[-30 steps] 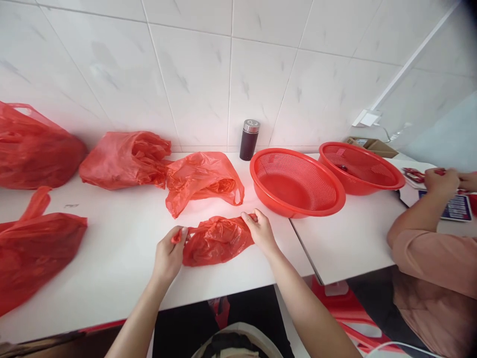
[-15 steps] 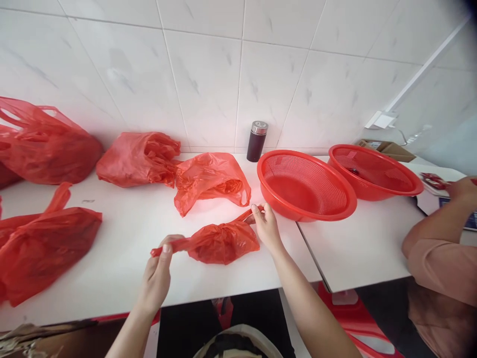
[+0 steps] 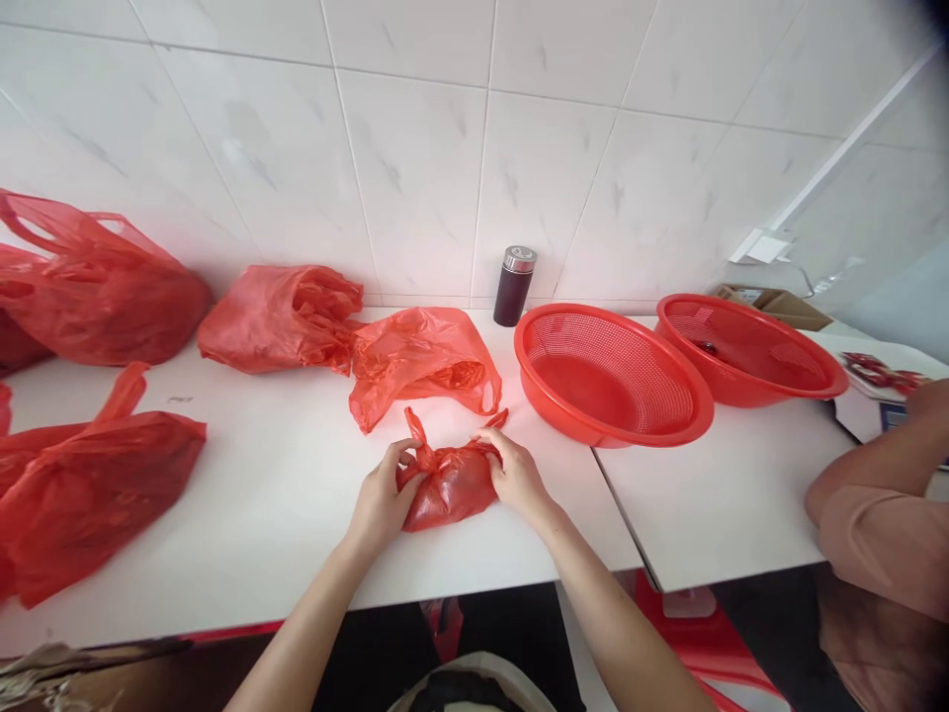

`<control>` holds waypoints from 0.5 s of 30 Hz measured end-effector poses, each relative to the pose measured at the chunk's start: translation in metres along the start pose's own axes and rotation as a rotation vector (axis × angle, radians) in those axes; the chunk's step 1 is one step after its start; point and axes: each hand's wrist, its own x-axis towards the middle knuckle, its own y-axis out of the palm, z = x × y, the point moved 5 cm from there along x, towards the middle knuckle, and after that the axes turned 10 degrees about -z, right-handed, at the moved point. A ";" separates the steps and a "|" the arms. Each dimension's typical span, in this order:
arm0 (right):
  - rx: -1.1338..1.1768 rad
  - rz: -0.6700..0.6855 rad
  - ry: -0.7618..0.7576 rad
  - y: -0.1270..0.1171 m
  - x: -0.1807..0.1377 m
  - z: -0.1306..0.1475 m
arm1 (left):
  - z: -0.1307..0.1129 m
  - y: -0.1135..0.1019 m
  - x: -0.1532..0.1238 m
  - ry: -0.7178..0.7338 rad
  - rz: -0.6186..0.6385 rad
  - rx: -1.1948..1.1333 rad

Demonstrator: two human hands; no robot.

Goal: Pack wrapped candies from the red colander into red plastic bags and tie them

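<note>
A small filled red plastic bag [image 3: 454, 489] rests on the white table in front of me, its two handle ends sticking up at either side. My left hand [image 3: 389, 489] is closed on the bag's left side, thumb and fingers around the base of that handle. On the right side, my right hand [image 3: 511, 473] grips the bag near its other handle. What the bag contains is hidden by the plastic. Just behind it lies a loose, crumpled red plastic bag [image 3: 422, 356], touched by neither hand.
Two red plastic baskets [image 3: 615, 435] [image 3: 748, 391] stand to the right, and a dark flask [image 3: 513, 287] is by the wall. More filled red bags [image 3: 278, 316] [image 3: 96, 494] [image 3: 111, 307] lie left. At far right, a co-worker's arm [image 3: 860, 470] reaches beside a scale [image 3: 864, 410].
Both hands have come in from the stretched handle ends to the bag's body, the left moving right. The handles now point up, and the bag looks more compact.
</note>
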 end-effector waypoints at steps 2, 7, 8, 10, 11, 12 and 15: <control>-0.009 -0.002 -0.001 -0.001 -0.002 0.001 | 0.007 0.000 -0.003 -0.046 -0.052 -0.006; -0.006 -0.026 0.027 0.000 -0.010 0.014 | 0.007 0.002 -0.011 -0.106 -0.086 -0.061; 0.023 -0.004 0.039 0.001 -0.011 0.017 | 0.004 0.002 -0.012 -0.087 -0.058 -0.080; 0.092 0.041 0.089 0.001 -0.012 0.020 | -0.004 0.003 -0.015 -0.038 0.026 -0.119; 0.108 0.058 0.130 0.001 -0.012 0.020 | -0.008 0.004 -0.017 -0.017 0.076 -0.138; 0.095 0.068 0.176 0.000 -0.012 0.019 | -0.011 0.005 -0.019 -0.003 0.118 -0.154; -0.046 0.074 0.282 -0.005 -0.009 0.017 | -0.016 0.006 -0.023 -0.012 0.169 -0.172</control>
